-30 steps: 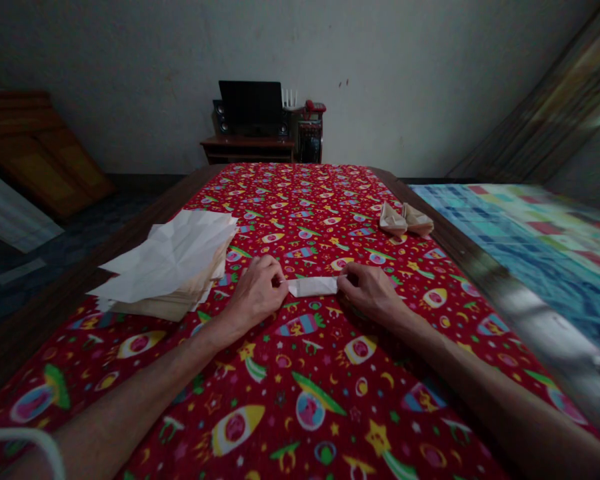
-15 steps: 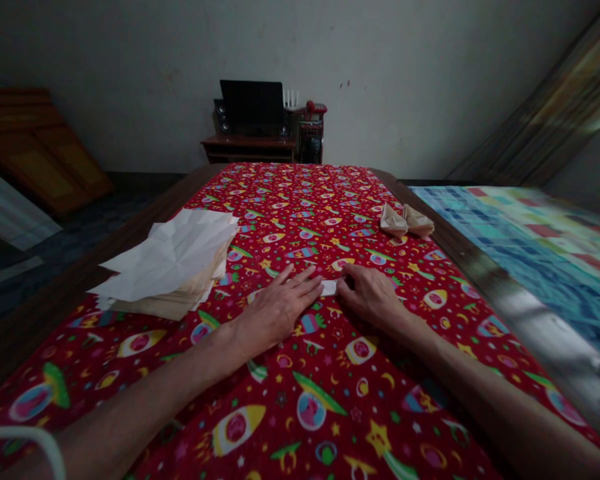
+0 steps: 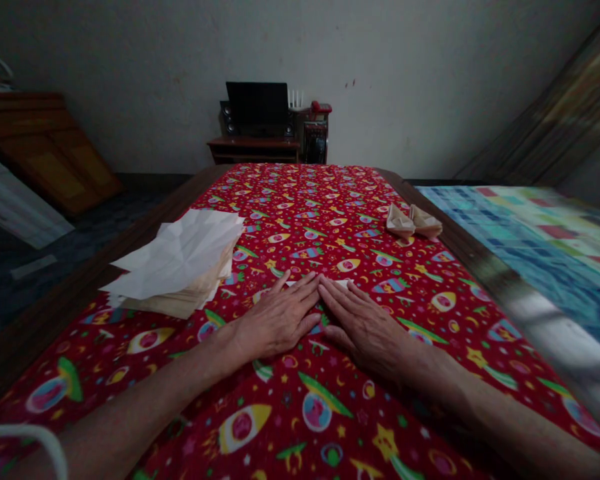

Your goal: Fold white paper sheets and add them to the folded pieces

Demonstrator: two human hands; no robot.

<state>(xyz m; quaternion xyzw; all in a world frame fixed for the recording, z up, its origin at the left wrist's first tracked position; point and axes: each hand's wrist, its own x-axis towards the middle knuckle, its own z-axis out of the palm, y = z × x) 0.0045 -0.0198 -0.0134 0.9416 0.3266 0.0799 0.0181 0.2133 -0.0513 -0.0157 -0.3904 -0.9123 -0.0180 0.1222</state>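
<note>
Two slivers of mostly hidden paper (image 3: 343,283) show beside left hand (image 3: 283,317) and right hand (image 3: 367,327), fingers (image 3: 306,288) flat, unclenched.

One paper strip (image 3: 343,283), two folded papers (image 3: 400,223) (image 3: 425,223), one paper stack (image 3: 177,263) (sheets (image 3: 200,240) uncountable).

Dim all around me

I face a grey wall (image 3: 405,80), a black screen (image 3: 257,103) on a small desk (image 3: 253,141). A wooden cabinet (image 3: 60,150) stands on the dark floor (image 3: 95,233) to my left; a curtain (image 3: 547,123) hangs to my right.
</note>
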